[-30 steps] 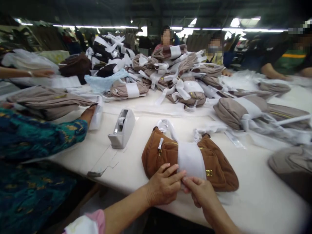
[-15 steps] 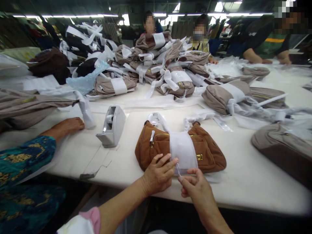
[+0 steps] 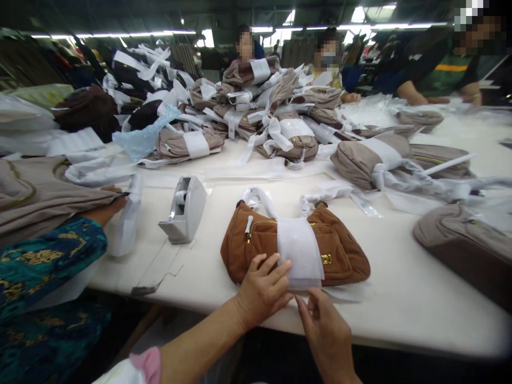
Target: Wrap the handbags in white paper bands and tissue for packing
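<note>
My right hand [image 3: 328, 328] has dropped toward the table edge since half a second ago, when a thin clear strip ran between my two hands; no strip I can make out now, so I'd judge that bit of handling is done or nearly, though whether the paper [image 3: 300, 248] is stuck down I can't tell. My left hand [image 3: 262, 288] has hardly shifted: palm down, fingers spread, pressing across the lower left of the brown bag [image 3: 264, 240] and onto the paper's near corner, forearm coming in from the left. Right wrist is bent up from below, thumb and forefinger raised at my left thumb; touching or just short, can't tell, nor whether anything thin is pinched there. Bag lies on the white table [image 3: 400, 304] right in front of me, near the edge, paper across its middle, gold letters showing right of it, wrapped strap [image 3: 260, 200] toward the far side. Left of the bag, well apart, the tape dispenser [image 3: 188, 208], same spot. Past that a co-worker's patterned sleeve [image 3: 60, 256], and a taupe bag [image 3: 28, 197] now over part of that arm. Off to my right, another bag, taupe and dark [image 3: 464, 250]. Further out, the pile [image 3: 260, 109] of wrapped bags, people behind it
</note>
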The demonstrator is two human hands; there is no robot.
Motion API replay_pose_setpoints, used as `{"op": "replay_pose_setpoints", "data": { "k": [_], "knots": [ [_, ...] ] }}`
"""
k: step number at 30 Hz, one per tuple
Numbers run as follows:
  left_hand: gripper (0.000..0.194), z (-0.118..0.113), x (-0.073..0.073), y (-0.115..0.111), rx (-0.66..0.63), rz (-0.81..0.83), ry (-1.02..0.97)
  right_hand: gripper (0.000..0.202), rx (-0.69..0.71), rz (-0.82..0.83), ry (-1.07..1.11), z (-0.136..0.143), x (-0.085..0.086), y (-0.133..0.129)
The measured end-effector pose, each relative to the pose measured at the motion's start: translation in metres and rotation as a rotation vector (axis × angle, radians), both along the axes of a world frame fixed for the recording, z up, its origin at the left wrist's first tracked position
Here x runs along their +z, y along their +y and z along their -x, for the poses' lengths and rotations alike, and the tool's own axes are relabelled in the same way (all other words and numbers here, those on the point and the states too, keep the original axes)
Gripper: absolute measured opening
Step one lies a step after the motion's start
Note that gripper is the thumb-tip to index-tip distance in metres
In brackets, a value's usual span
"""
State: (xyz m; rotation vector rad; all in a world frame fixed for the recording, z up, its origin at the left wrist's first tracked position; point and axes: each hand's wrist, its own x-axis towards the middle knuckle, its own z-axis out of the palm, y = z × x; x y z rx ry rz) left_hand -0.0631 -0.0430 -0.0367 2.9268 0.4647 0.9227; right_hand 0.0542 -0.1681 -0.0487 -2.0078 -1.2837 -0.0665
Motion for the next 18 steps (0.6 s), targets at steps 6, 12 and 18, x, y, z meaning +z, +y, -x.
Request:
{"op": "replay_pose_setpoints", "data": {
  "k": [6,12,18],
  "knots": [
    [0.007,-0.012,-0.016,-0.012,0.112,-0.076,-0.110,0.050,0.231,0.089,-0.667,-0.030,-0.006,0.009],
    [0.016,-0.017,0.014,-0.012,0.127,0.045,-0.127,0.049,0.331,0.025,-0.609,-0.053,0.025,0.032],
    [0.062,-0.052,0.022,-0.002,0.274,-0.041,0.068,0.045,0.442,0.083,-0.361,-0.097,0.041,0.120]
  ]
}}
